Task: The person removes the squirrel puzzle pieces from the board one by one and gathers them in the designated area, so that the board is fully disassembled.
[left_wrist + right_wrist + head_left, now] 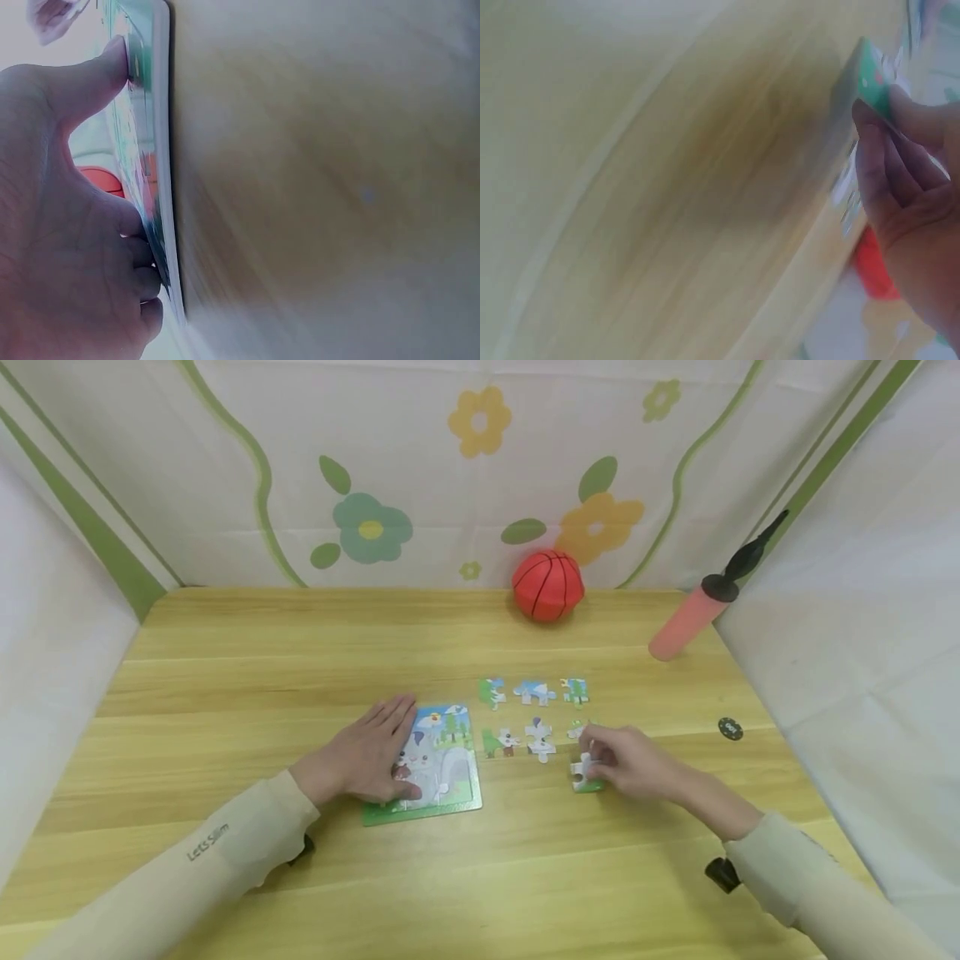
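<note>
My left hand (367, 756) rests over the left side of a puzzle board (472, 777) that carries a picture of a grey animal. Its thumb lies on the board's front part, as the left wrist view also shows. Between thumb and fingers, my right hand (633, 762) pinches a puzzle piece (872, 79) with a green edge, tilted above the table. Beyond it, another piece (576, 729) is partly hidden by that hand. Two pieces, one green and grey (498, 742) and one grey (540, 739), lie between the board and the right hand.
Three more pieces form a back row, the middle one a blue-and-white piece (534, 692). Farther back sits a red ball (548, 586). A pink hand pump (686, 625) with a black end stands at the right, and a black round chip (730, 728) lies near the right edge.
</note>
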A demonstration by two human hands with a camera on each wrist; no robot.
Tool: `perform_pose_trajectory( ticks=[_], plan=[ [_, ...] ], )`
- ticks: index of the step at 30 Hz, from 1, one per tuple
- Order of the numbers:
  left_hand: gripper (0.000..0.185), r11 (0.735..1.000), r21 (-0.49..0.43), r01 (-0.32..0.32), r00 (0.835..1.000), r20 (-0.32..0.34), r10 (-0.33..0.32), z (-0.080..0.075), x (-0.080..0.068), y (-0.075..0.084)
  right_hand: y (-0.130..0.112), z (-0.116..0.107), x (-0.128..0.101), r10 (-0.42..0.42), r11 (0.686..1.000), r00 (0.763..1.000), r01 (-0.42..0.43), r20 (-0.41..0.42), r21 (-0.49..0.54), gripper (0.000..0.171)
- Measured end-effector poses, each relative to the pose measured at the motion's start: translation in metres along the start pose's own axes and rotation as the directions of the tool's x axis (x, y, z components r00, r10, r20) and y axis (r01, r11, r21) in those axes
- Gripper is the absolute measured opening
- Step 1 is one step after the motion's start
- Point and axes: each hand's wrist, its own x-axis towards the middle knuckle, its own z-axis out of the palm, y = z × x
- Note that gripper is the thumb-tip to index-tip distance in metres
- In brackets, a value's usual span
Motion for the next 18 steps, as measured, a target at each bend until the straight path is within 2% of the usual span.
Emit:
perform_pose_trajectory(
  ticks=[4,9,18],
  plan=[
    [0.113,1.000,0.001,0.001,1.000,-0.002,-0.001,-0.0006,-0.0005,0.0006,0.0115,-0.0062,-0.0091,0.047,0.996,0.998,-0.044,0.030,-0.075,0.021],
    [0.113,1.000,0.015,0.000,1.000,-0.008,0.000,-0.0002,-0.0004,0.0007,0.0133,-0.0078,-0.0090,0.084,0.983,0.996,-0.077,0.038,-0.169,0.021],
    [0.113,1.000,0.002,0.004,1.000,0.000,-0.004,-0.0003,-0.0001,0.0021,0.0112,-0.0104,-0.0043,0.119,0.966,0.990,-0.098,0.075,-0.239,0.020]
  ],
)
